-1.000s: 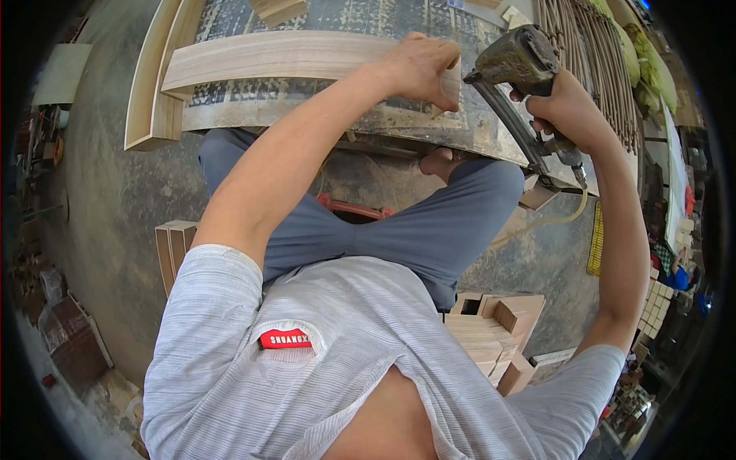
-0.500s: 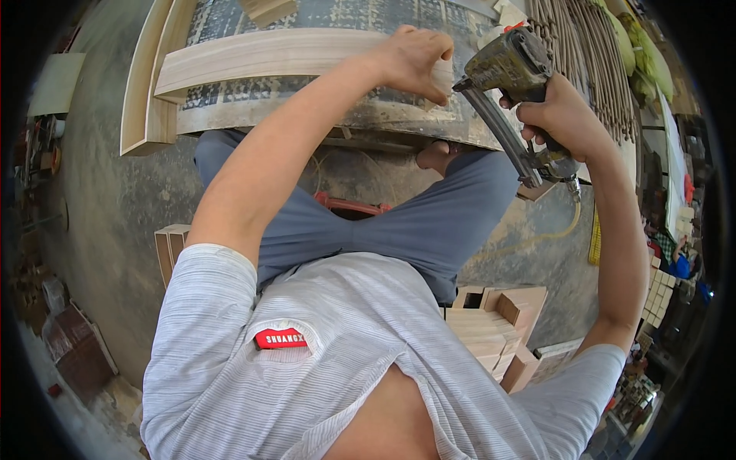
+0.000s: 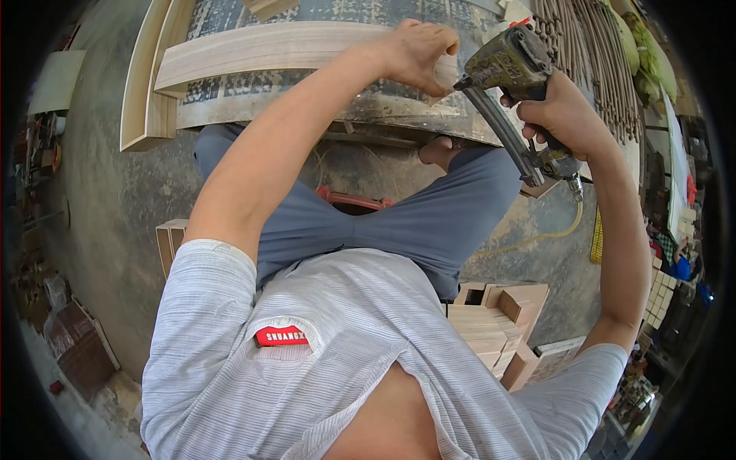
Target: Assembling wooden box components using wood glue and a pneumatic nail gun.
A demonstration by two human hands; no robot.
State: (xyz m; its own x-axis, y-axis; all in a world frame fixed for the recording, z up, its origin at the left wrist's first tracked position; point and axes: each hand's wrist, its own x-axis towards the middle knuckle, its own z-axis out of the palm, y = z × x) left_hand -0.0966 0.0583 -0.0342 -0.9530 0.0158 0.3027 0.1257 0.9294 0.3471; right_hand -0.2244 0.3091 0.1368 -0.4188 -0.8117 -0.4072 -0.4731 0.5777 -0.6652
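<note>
pale wood: a long flat board (image 3: 268, 52) spans the upper centre, its right end pinched in the left hand (image 3: 415, 58). at upper right, the right hand (image 3: 567, 115) grips a worn olive metal nail gun (image 3: 507, 63), nose beside that end; likely aligning, so the next move calls for steadiness.

A single row of white capital lettering is carried on a small red rectangular label (image 3: 280, 336) at the neckline of the light grey, finely striped shirt (image 3: 360, 307). Toward the rim, details are too small to be read.
</note>
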